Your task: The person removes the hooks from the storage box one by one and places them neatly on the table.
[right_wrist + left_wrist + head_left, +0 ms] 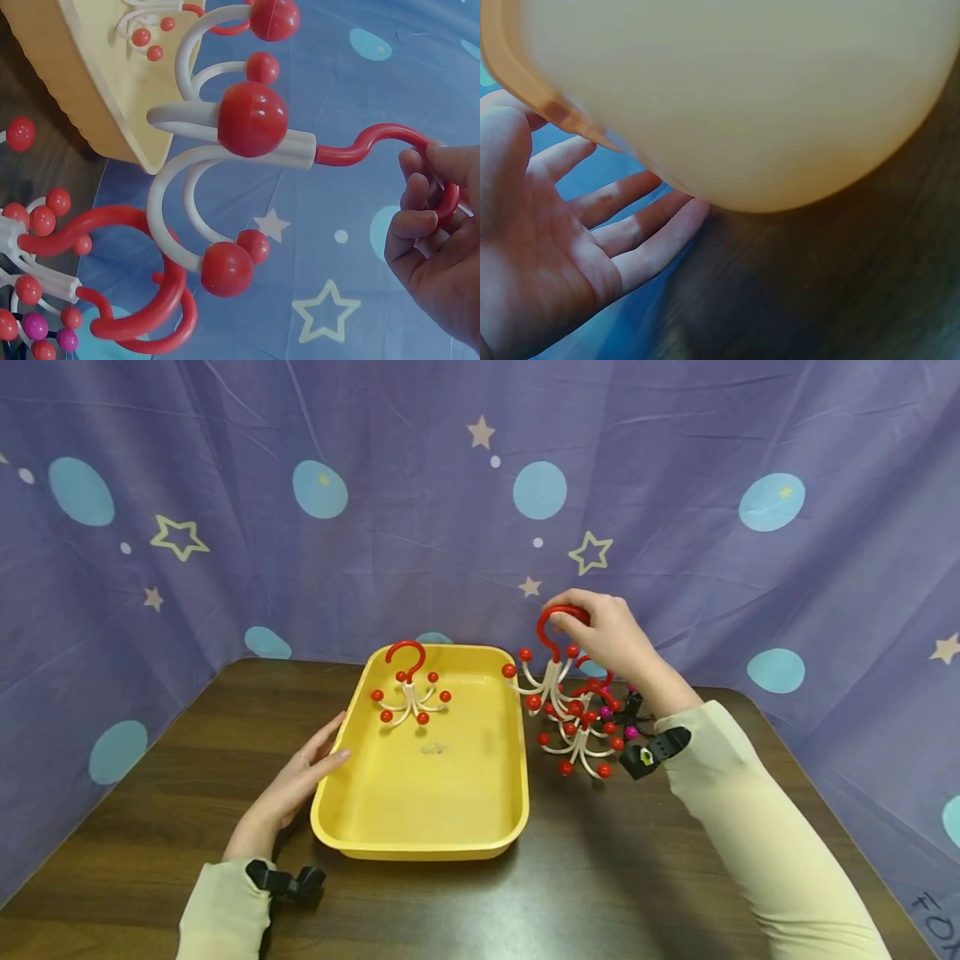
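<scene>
My right hand [611,639] pinches the red top hook of a multi-armed hook hanger [552,681] with white arms and red ball tips. It hangs in the air just right of the tray, seen close in the right wrist view. A similar hook hanger [410,700] stands upright inside the yellow tray [522,777], toward the back left. My left hand [294,783] rests at the tray's left side, thumb over the rim and fingers stretched along the outer wall. In the left wrist view those fingers [641,232] look straight.
Right of the tray, several more red-and-white hook hangers [581,743] stand crowded on the dark wooden table [600,860]. Behind them is a black hanger [632,714] with magenta balls, partly hidden. A purple patterned curtain [420,552] hangs at the table's back edge.
</scene>
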A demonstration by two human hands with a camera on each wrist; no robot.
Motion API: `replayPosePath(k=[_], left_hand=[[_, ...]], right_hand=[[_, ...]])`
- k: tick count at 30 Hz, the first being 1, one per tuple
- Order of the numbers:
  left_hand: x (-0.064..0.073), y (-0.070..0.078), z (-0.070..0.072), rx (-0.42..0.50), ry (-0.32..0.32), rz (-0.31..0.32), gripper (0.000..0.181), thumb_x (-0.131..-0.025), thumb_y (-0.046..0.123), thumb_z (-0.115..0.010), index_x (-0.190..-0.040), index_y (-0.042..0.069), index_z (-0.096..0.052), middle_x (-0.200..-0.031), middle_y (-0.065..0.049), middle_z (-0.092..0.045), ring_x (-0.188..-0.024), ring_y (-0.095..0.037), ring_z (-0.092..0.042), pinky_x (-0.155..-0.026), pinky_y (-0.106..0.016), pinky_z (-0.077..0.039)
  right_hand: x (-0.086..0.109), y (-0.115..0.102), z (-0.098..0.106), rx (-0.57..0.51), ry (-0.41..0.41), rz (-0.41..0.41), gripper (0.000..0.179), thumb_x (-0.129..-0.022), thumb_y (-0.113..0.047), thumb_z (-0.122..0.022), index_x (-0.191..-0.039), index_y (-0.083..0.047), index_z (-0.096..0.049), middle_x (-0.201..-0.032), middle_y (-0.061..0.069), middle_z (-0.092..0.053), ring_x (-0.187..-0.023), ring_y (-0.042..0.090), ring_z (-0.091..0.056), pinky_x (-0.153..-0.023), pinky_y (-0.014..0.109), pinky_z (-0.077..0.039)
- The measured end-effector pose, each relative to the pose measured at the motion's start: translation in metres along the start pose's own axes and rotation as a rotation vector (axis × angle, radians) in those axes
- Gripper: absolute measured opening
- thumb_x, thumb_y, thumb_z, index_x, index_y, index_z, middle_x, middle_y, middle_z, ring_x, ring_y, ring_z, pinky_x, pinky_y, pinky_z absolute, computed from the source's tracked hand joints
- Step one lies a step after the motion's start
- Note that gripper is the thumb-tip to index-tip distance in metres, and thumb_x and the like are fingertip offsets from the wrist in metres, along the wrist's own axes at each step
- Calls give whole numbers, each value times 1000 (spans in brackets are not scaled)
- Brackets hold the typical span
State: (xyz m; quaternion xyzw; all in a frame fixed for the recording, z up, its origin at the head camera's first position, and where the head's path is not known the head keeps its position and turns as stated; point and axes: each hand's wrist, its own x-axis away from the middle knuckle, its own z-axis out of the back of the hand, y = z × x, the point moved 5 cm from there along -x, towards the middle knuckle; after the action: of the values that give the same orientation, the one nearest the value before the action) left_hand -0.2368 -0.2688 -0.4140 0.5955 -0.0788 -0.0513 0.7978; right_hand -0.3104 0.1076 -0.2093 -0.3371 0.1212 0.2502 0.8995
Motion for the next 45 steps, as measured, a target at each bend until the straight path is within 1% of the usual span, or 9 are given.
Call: replayPosePath(k=[6,11,16,20,24,27,33,40,45], left_hand=[[1,0,-1,-3,-3,8,65,-95,32,-46,-148,27,-7,-148,-20,-18,-125,-37,-34,-87,-33,-44],[1,0,0,-4,-2,6,65,-95,32,-46,-148,27,-7,-148,-20,-18,-124,-36,-35,-86,-31,-44],[1,0,0,1,-4,-2,65,-95,33,-46,-148,26,-8,-147,-21,-22,-122,-34,-38,-84,-28,-45],[1,0,0,-3,-2,-1,66,-95,33,-46,-148,26,-8,-147,-21,-22,-121,-32,-40,-84,-28,-46],[0,0,1,-1,-4,-2,66,-95,34,-46,-148,26,-8,-147,-21,-22,-120,-32,-41,-83,-28,-46],[0,1,1,2,-5,-4,66,-95,33,-46,-148,26,-8,-147,-21,-21,-121,-34,-39,-83,-28,-46],[0,1,0,-2,-6,-6,66,-95,33,-46,-148,26,-7,-148,-20,-19,-124,-37,-35,-84,-28,-45],[1,1,0,-11,-5,-4,67,-94,35,-47,-148,27,-8,-150,-17,-13,-126,-36,-32,-85,-27,-44],[1,1,1,3,-10,-8,67,-94,35,-47,-147,27,-8,-150,-17,-15,-125,-36,-33,-83,-25,-44]], right_hand=[[8,3,10,35,49,20,24,-91,-33,-53,-107,-19,-65,-96,1,-64,-72,19,-50,-65,33,-40],[14,6,20,41,95,24,25,-91,-32,-53,-107,-16,-65,-100,2,-62,-74,18,-48,-66,34,-38],[20,10,30,61,141,28,26,-92,-31,-53,-106,-14,-66,-95,3,-61,-70,19,-45,-63,33,-36],[28,15,40,69,177,27,25,-91,-32,-54,-105,-15,-67,-94,0,-60,-70,16,-45,-62,29,-35],[37,21,51,55,223,-4,24,-90,-32,-57,-105,-16,-67,-87,-2,-60,-68,12,-49,-60,22,-38],[45,26,57,47,235,-30,24,-89,-33,-58,-105,-17,-67,-81,-3,-61,-66,11,-51,-58,21,-38],[58,36,67,43,240,-72,25,-88,-34,-59,-103,-17,-67,-84,-8,-65,-68,5,-56,-60,17,-41],[74,47,78,80,269,-110,23,-88,-33,-59,-102,-17,-68,-80,-9,-65,-67,3,-55,-57,17,-39],[84,59,81,87,261,-133,25,-88,-32,-59,-104,-16,-67,-78,-18,-63,-67,-4,-54,-57,15,-39]])
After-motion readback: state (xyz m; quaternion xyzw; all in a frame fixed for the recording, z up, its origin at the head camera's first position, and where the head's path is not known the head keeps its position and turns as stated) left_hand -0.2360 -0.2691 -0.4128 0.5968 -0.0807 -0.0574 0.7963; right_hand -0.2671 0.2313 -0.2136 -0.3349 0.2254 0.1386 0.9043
